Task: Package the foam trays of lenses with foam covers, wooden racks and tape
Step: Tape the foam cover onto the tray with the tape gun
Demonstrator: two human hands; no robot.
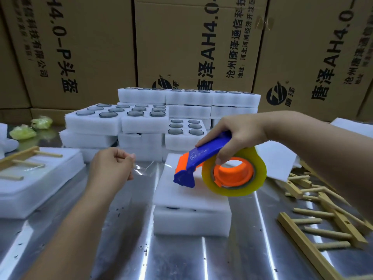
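Observation:
A white foam tray [191, 221] topped by a foam cover [181, 197] lies in the middle of the metal table. Just above it my right hand [240, 132] grips a blue and orange tape dispenser [201, 160] loaded with a yellowish tape roll [260, 170]. A strip of clear tape [147, 168] stretches left from the dispenser's mouth to my left hand [113, 166], which pinches its free end. Behind stand stacks of foam trays holding dark lenses [141, 118]. Wooden racks [327, 219] with pegs lie at the right.
At the left a taped foam package [40, 182] carries a wooden rack [22, 158]. Loose foam sheets [276, 160] lie at the right. Two yellow-green bags [30, 128] sit far left. Large cardboard boxes [193, 43] wall off the back. The steel table [121, 249] shows in front.

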